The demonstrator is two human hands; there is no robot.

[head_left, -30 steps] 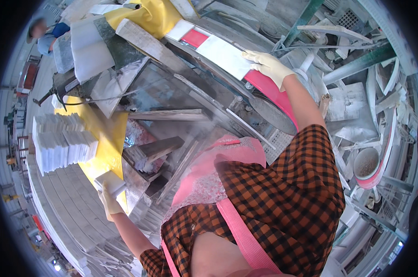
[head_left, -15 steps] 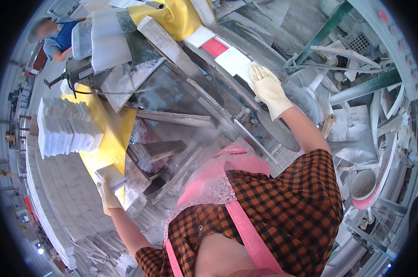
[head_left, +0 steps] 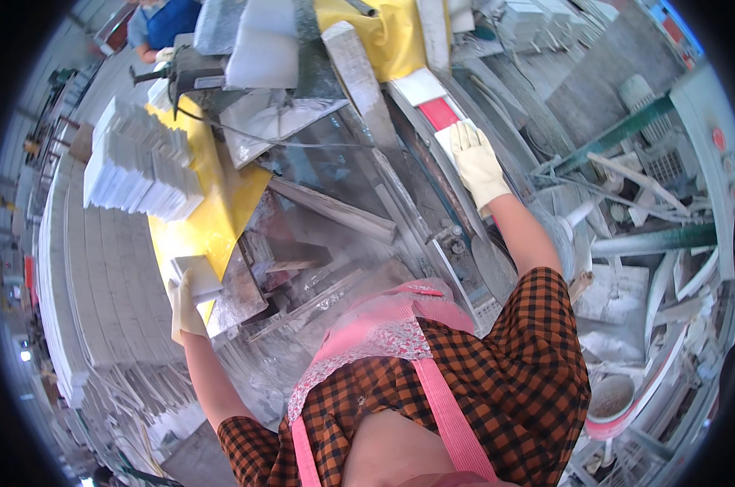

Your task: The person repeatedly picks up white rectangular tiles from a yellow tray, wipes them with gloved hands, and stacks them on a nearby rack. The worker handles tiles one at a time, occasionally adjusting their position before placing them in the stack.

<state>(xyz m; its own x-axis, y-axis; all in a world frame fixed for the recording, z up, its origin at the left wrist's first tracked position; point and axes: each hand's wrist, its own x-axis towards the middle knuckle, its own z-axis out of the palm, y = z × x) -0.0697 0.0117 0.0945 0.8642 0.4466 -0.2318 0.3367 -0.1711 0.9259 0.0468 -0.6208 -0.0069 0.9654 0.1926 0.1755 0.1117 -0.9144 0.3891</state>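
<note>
My left hand [head_left: 184, 307], in a pale rubber glove, grips the edge of a small square white tile [head_left: 198, 273] over the front end of a yellow sheet [head_left: 221, 223]. Its thumb lies along the tile; the other fingers are mostly hidden. On the right, my gloved right hand [head_left: 478, 166] rests flat with fingers stretched, palm down on a white tile [head_left: 444, 140] in a narrow machine track. Beyond its fingertips a red piece [head_left: 438, 114] and another white slab [head_left: 418, 86] lie in line. The palm hides most of the tile under it.
A tall stack of white tiles [head_left: 140, 166] stands on the yellow sheet at left. Wooden planks [head_left: 331, 209] and metal rails lie between my arms. A green pipe [head_left: 659, 242] and a bucket [head_left: 611, 396] are at right. A co-worker in blue [head_left: 168, 24] stands far left.
My right hand has slid farther along the track, closer to the red piece, and now covers more of the white tile. My left hand still holds its tile. The whole view has shifted.
</note>
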